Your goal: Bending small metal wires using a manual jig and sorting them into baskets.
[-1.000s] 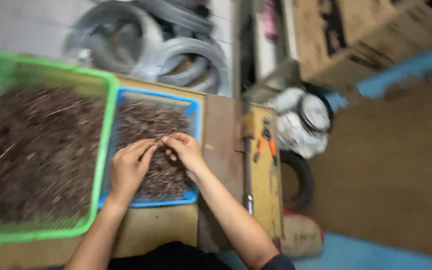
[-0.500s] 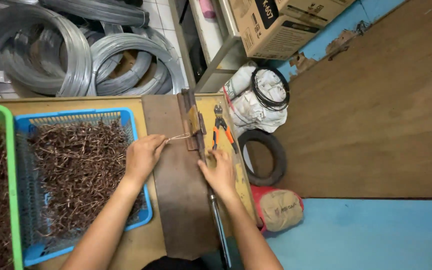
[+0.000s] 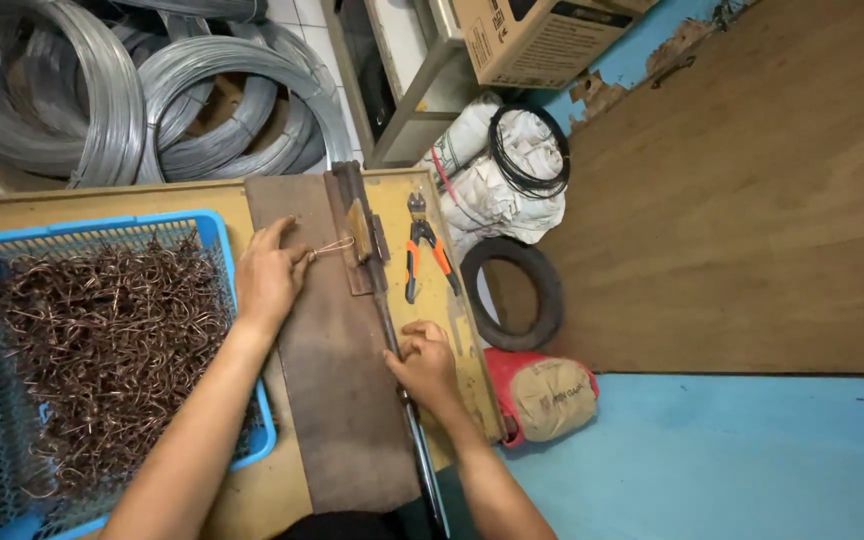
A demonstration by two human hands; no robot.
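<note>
So the landmark here is the dark worn metal plate (image 3: 347, 400) bolted along the yellowish wooden bench (image 3: 447, 300), everything sits around that. Nearest the camera, the right hand (image 3: 424, 365) is curled tight round the long grey steel lever bar (image 3: 392, 330) on the plate's right edge, fingers closed over it. A bit further up, the left hand (image 3: 267, 275) rests on the plate's left side and pinches the thin copper-coloured wire loop (image 3: 332, 246) between thumb and fingertips, its far end poked against the small brownish bending block (image 3: 359, 235) at the top of the plate. Honestly the sketchy bit is how close those fingertips are to the block: if the lever swings while they're that near, it looks like a pinch waiting to happen. The wire is thin and springy too, so a loose grip could let it twist out or bend crooked. Left of the plate is the blue plastic mesh basket (image 3: 214, 225) heaped with bent copper-coloured wire pieces (image 3: 102, 340), and a stray elbow could snag those. Right of the plate lie orange-handled pliers (image 3: 422, 255), and beyond its far end are big coils of grey galvanised wire (image 3: 112, 90).
</note>
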